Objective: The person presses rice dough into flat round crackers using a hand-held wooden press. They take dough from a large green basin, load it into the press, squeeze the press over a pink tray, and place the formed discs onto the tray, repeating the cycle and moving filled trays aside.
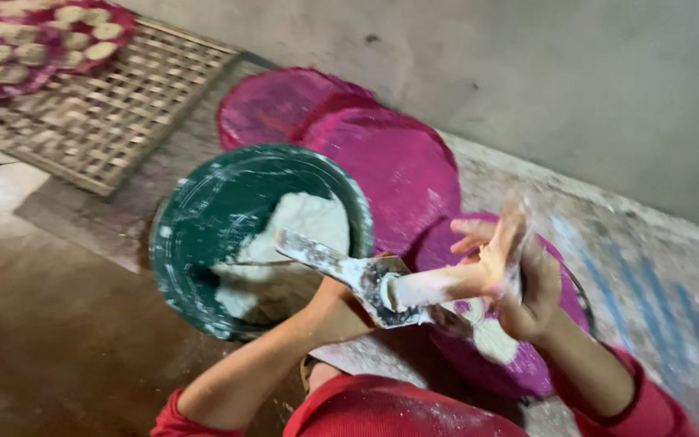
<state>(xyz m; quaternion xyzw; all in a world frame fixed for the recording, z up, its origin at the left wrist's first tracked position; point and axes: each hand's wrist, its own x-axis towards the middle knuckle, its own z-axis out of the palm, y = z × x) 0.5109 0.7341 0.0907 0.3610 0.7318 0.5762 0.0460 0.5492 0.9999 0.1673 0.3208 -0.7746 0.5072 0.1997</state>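
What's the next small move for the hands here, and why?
Probably lower the white dough roll onto the pink woven tray below. The right hand grips its end, the left hand holds a floured flat tool against it, and one white piece already lies there.

Both hands centre-right: left hand (341,303) gripping a floury metal scoop (349,275), right hand (519,283) around a white dough roll (434,287), green flour bowl (204,218) left of them.
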